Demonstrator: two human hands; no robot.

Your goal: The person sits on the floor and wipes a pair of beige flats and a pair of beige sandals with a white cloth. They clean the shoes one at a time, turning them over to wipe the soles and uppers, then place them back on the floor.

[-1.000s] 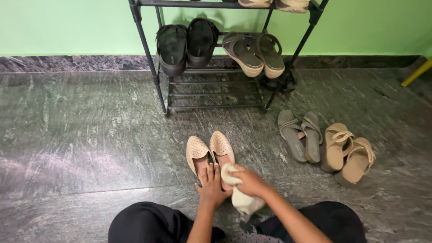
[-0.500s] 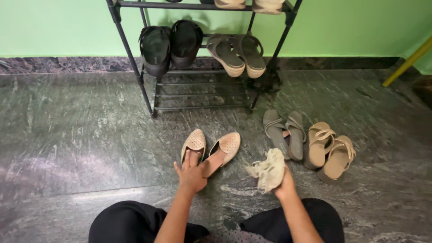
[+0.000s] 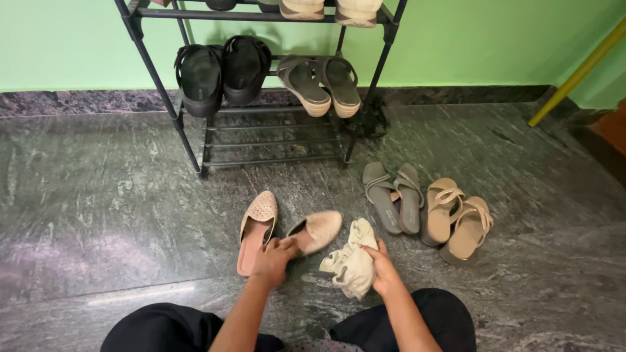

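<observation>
Two beige flat slip-on shoes lie on the floor in front of me. My left hand (image 3: 274, 259) grips the heel end of the right-hand shoe (image 3: 319, 229), which is turned sideways with its toe pointing right. The other beige shoe (image 3: 257, 228) lies just left of it, toe pointing away, untouched. My right hand (image 3: 381, 266) holds a crumpled cream cloth (image 3: 352, 261) resting on the floor just right of the gripped shoe. My knees in black trousers show at the bottom edge.
A black metal shoe rack (image 3: 195, 150) stands against the green wall, holding black sandals (image 3: 222, 75) and grey wedges (image 3: 319, 81). On the floor to the right lie grey sandals (image 3: 391, 195) and tan strappy sandals (image 3: 456, 218). A yellow pole (image 3: 577, 72) leans at far right.
My right hand took the cloth off the shoes and moved it right, down to the floor. My left hand turned the right-hand shoe sideways and now grips its heel.
</observation>
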